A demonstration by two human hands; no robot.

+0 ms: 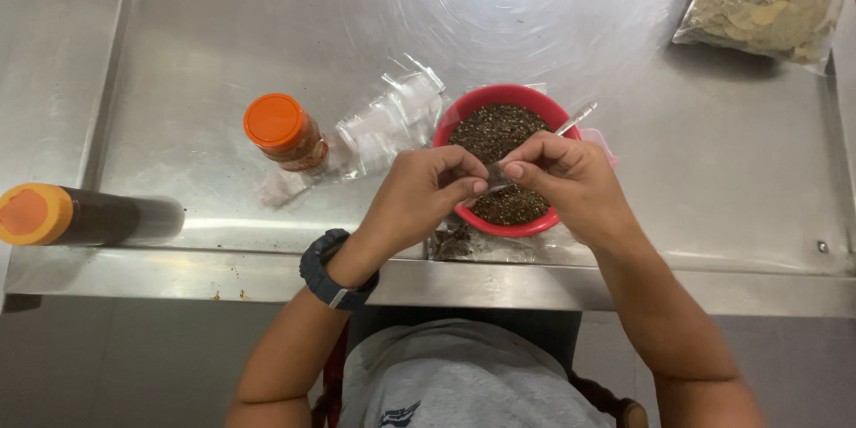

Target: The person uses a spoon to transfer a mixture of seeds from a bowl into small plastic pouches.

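Over the round red plastic bowl (464,116) still heaped with dark peppercorn-like seeds, the left hand (419,196) and right hand (571,178) pinch a small clear plastic pouch (496,180) between fingertips, apparently unfilled, while one filled packet (453,242) lies beneath.

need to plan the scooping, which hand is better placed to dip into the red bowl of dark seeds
Right, probably. The right hand hangs directly over the red bowl, by the spoon handle. The left hand sits at the bowl's near-left rim. Both pinch a small clear packet now.
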